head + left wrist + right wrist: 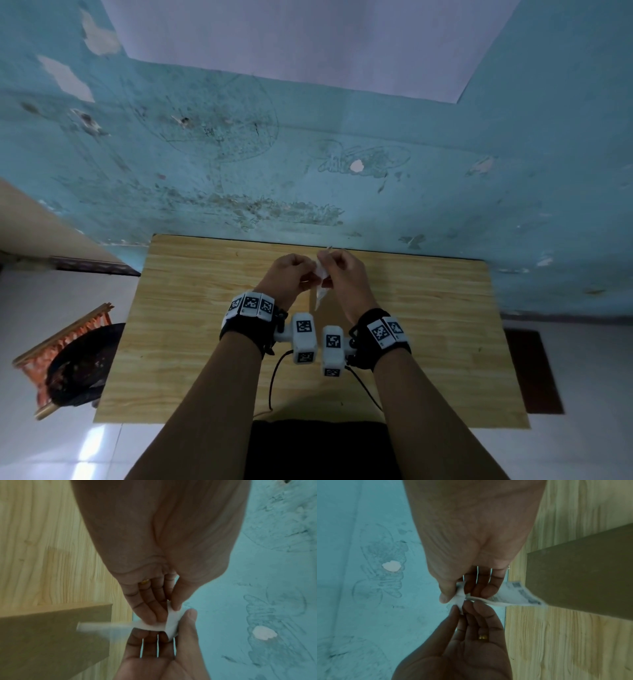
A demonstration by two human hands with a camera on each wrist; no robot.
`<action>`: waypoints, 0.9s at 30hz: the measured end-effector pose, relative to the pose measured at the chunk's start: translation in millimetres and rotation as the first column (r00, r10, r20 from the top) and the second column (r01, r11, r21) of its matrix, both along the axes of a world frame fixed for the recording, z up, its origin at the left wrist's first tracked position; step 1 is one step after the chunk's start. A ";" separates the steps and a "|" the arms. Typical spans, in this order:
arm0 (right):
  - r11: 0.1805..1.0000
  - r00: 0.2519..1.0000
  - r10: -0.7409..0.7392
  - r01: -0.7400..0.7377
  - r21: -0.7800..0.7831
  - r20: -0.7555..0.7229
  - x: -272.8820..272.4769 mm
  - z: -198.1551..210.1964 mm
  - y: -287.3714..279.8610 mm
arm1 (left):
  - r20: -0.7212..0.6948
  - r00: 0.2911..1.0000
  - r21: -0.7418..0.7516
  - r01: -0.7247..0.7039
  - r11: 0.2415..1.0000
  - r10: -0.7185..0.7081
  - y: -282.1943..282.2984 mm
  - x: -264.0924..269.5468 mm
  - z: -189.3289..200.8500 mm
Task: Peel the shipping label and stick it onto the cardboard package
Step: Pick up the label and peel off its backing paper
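Both hands are raised above the table and meet on a white shipping label (322,275). My left hand (305,270) pinches one flap of its corner between thumb and fingers (175,605). The other flap is pinched by my right hand (334,265), whose thumb (444,597) shows in the right wrist view. At that corner the label (171,622) is split into two layers. Its printed rest (510,595) hangs blurred toward the table. A flat brown cardboard package (582,581) lies on the wood below the hands (51,635), mostly hidden by them in the head view.
The wooden table (191,342) stands against a scuffed blue wall (239,171), close behind the hands. On the floor at the left are a black pan (82,366) and an orange wood-framed thing (65,339). Black cables (274,377) trail from the wrist cameras.
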State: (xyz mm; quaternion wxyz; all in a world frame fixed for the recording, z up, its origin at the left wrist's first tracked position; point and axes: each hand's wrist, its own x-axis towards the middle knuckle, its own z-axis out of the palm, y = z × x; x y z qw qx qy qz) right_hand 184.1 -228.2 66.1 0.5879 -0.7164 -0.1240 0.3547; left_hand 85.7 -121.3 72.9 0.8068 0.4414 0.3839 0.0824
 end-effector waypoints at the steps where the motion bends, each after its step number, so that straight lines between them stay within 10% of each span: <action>1: 1.000 1.000 -0.011 0.011 0.009 -0.015 0.7 -1.7 -1.4 | 0.013 1.000 -0.020 0.001 1.000 0.000 -0.4 -1.4 -0.5; 8: 0.990 0.971 -0.097 0.117 0.083 -0.217 -3.9 -5.3 -6.4 | 0.024 0.999 -0.052 -0.029 0.998 0.030 -0.8 -3.4 4.5; 27: 0.999 0.999 0.022 -0.023 -0.037 -0.037 7.6 -5.0 -13.5 | 0.043 0.999 0.056 0.013 0.998 -0.015 -1.7 -0.2 -4.8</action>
